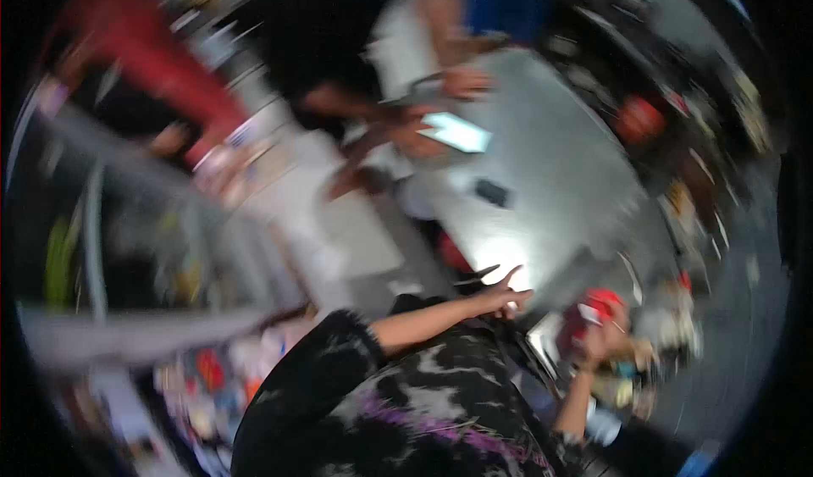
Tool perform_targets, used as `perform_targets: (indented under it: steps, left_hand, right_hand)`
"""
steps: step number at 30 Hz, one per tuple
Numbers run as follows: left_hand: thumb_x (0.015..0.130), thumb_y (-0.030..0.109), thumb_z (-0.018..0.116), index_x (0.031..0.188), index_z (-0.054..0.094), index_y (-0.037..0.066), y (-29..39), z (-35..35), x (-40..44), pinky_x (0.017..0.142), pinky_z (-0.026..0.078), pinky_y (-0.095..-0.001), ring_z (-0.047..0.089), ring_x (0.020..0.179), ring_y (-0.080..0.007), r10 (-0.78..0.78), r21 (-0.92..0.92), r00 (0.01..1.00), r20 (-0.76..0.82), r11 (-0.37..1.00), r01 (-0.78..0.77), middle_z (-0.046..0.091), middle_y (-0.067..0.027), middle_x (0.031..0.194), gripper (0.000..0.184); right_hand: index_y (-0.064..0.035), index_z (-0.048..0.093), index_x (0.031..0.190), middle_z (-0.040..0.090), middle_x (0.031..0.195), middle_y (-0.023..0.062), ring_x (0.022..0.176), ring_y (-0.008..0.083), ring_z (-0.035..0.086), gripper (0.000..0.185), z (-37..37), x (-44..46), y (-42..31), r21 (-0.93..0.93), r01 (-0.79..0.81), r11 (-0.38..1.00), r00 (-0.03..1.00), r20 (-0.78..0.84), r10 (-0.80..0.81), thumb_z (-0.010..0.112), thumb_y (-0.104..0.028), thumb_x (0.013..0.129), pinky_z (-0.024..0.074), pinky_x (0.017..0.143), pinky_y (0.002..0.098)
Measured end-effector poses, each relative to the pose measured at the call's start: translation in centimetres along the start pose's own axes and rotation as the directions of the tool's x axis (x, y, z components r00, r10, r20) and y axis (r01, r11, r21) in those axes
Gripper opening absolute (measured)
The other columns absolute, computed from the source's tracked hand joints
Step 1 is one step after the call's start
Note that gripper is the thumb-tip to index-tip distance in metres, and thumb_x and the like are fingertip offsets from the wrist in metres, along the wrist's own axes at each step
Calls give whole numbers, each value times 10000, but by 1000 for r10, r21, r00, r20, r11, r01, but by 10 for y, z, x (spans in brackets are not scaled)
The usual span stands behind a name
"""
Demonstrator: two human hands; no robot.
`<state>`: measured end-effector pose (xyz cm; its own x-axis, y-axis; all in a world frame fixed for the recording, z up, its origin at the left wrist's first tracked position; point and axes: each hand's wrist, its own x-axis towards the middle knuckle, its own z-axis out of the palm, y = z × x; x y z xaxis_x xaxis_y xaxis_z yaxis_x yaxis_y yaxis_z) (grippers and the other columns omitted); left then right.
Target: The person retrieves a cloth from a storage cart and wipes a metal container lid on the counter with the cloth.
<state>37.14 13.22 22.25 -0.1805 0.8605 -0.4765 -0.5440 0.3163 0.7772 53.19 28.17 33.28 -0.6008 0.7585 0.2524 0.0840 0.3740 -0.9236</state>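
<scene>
The whole view is tilted and smeared by motion. My left hand (504, 297) reaches over the near edge of a shiny metal table (559, 155), its fingers spread and nothing visible in them. A thin dark object (481, 275) lies close beside that hand; its kind is not clear. My right hand (603, 341) is at the lower right, seemingly closed around a red object with a white patch (601, 306). Blur hides its fingers and the object's exact kind.
Across the table, another person's hand (423, 138) is at a bright-screened phone (457, 132). A small dark rectangular object (492, 192) lies on the tabletop. Cluttered goods (677, 333) crowd the right side. A person in red (161, 53) is at upper left, near a glass case (152, 231).
</scene>
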Motion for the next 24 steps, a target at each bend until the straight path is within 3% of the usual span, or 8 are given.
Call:
perform_targets:
  steps: [1,3,6,8,10,13,18,24]
  left_hand:
    - [787,454,637,1424,-15,131,2,-25,-26,494,473,-246,606,601,-132,-30,-31,996,-81,999,28,644,-82,862,967]
    - [786,371,663,1424,-12,140,-44,-90,-68,525,485,-261,611,626,-140,0,-172,935,-354,983,-65,645,-84,848,957]
    - [804,247,638,1417,0,112,-137,-201,-166,541,500,-285,620,660,-177,-33,-85,664,-747,995,-47,651,-108,898,895]
    - [822,196,595,1412,3,81,-191,-271,-243,550,520,-324,626,673,-215,-160,-184,519,-840,983,5,658,-115,903,844]
    - [777,219,532,1309,377,9,-175,-265,-335,820,462,-458,589,961,-377,-68,-91,-61,-996,773,628,599,-251,1031,592]
    - [771,162,491,1413,125,94,-224,-311,-415,840,456,-462,560,1028,-375,-207,-275,-181,-961,690,670,567,-249,1107,742]
    - [775,203,510,1388,213,70,-202,-278,-429,860,444,-456,555,1029,-380,-247,-330,-222,-943,769,548,568,-243,1111,694]
    - [790,187,498,1138,495,51,-252,-219,-278,846,462,-403,624,880,-275,73,390,437,-896,601,698,631,-188,914,374]
  right_hand:
    - [9,594,992,595,1036,167,948,259,569,234,-10,3,-7,-286,107,952,994,-1,-112,511,-88,796,449,844,361]
    - [11,550,1149,531,1175,188,1074,341,499,353,-75,32,87,-786,297,542,943,152,-297,490,-201,873,381,939,373]
    - [6,514,1200,476,1256,185,1120,366,457,455,-54,31,81,-841,193,505,981,178,-78,460,-337,906,373,944,403]
    - [-4,478,1240,430,1316,165,1173,351,414,527,-46,19,89,-976,207,74,977,202,-69,405,-418,922,351,959,418]
    - [-7,463,1254,420,1329,160,1189,347,398,528,-43,20,99,-972,183,149,983,179,-38,384,-414,928,334,973,426]
    - [-5,455,1264,400,1354,147,1210,348,378,499,-57,22,118,-957,210,202,978,206,-41,358,-375,943,286,1013,434]
    - [8,496,1221,396,1355,163,1228,350,359,458,-47,4,78,-909,312,277,949,310,-53,389,-331,932,267,1027,428]
    - [35,546,1097,410,1343,141,1167,392,372,321,-42,-56,47,-817,320,480,937,349,-30,493,-195,879,285,996,444]
